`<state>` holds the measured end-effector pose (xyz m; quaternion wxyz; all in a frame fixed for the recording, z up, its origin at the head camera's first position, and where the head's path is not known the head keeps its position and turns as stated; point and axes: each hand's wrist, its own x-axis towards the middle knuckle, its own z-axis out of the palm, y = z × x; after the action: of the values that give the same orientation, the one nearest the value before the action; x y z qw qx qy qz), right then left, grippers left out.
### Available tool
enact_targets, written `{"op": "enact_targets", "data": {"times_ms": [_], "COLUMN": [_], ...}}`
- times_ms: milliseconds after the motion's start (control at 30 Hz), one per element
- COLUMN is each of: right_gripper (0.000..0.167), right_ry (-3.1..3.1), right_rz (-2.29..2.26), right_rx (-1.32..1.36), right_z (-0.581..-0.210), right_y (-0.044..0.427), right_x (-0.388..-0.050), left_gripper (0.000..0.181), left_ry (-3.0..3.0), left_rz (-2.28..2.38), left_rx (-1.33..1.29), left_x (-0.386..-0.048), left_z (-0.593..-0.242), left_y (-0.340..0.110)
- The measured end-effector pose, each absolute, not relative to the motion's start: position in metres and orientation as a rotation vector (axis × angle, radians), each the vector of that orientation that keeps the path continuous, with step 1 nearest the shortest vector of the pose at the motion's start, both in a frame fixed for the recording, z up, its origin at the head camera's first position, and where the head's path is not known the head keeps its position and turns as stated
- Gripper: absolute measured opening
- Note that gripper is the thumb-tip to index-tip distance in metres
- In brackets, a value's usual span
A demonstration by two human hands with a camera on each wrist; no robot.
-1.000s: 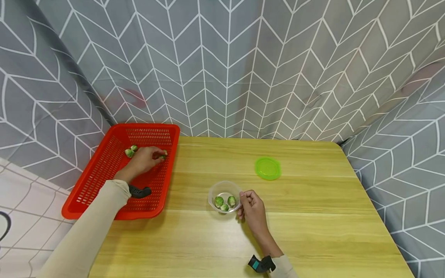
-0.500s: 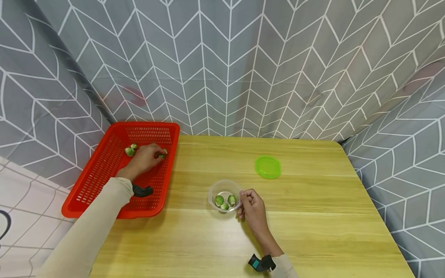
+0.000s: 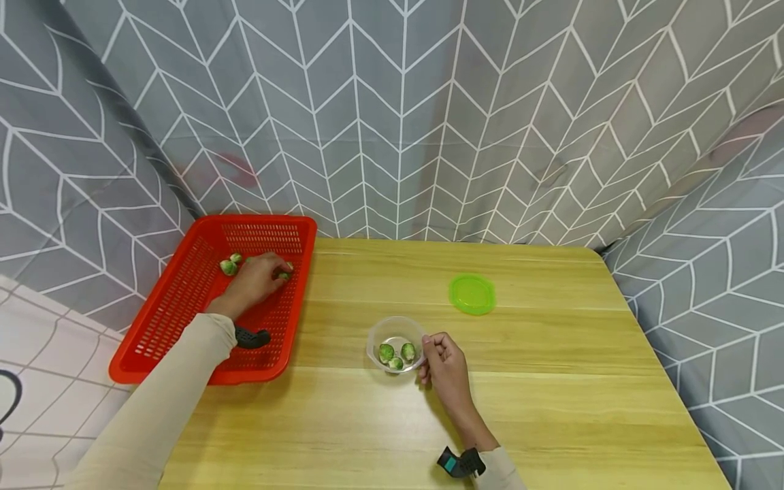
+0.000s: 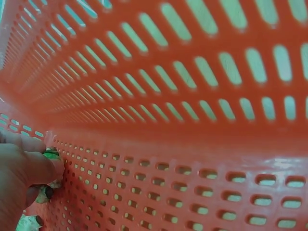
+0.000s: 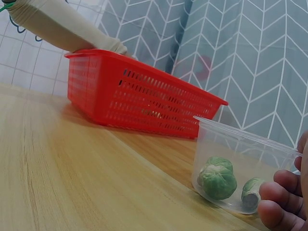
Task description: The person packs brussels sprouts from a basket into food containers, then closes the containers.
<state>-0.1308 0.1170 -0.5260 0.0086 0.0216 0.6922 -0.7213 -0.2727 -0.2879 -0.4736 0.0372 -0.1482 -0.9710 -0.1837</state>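
Note:
Inside the red plastic basket [image 3: 283, 354], my left hand [image 3: 252, 278] pinches a Brussels sprout [image 3: 284, 275] near the right wall. The left wrist view shows the fingers [image 4: 36, 166] curled at the sprouts [image 4: 54, 156], partly hiding them. Other Brussels sprouts [image 3: 229, 267] lie in the basket just left of that hand. At the table's middle, my right hand [image 3: 450, 374] grips the right rim of a clear round plastic container [image 3: 375, 333]. Three Brussels sprouts sit in it, one of them a large green sprout [image 5: 217, 178] in the right wrist view.
A green lid [image 3: 472, 295] lies flat on the wooden table [image 3: 569, 381], behind and right of the container. The basket stands at the table's left end. A grey patterned curtain [image 3: 380, 122] hangs behind and along the sides.
My left hand has shifted slightly within the basket, and a bit of green now shows behind it. The right hand and container keep their place.

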Motion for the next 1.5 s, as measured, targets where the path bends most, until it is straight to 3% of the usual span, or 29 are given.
{"op": "enact_targets", "data": {"times_ms": [567, 867, 1233, 1500], "right_gripper": [0.037, 0.029, 0.028, 0.03], "right_ry": [2.167, 2.14, 2.164, 2.156], "right_rz": [-2.247, -2.236, -2.214, -2.208], "right_rx": [0.06, 0.089, 0.063, 0.096], "right_z": [-0.528, -0.526, -0.492, -0.522], "right_y": [0.118, 0.118, 0.115, 0.118], "right_x": [-0.132, -0.133, -0.122, -0.132], "left_gripper": [0.02, 0.021, 0.023, 0.023], "left_ry": [-2.952, -2.913, -2.878, -2.81], "left_rz": [-0.735, -0.735, -0.829, -0.928], "left_rx": [-0.394, -0.375, -0.345, -0.337], "left_x": [-0.268, -0.269, -0.266, -0.262], "left_z": [-0.47, -0.468, -0.46, -0.455], "left_y": [-0.291, -0.291, -0.29, -0.289]}}
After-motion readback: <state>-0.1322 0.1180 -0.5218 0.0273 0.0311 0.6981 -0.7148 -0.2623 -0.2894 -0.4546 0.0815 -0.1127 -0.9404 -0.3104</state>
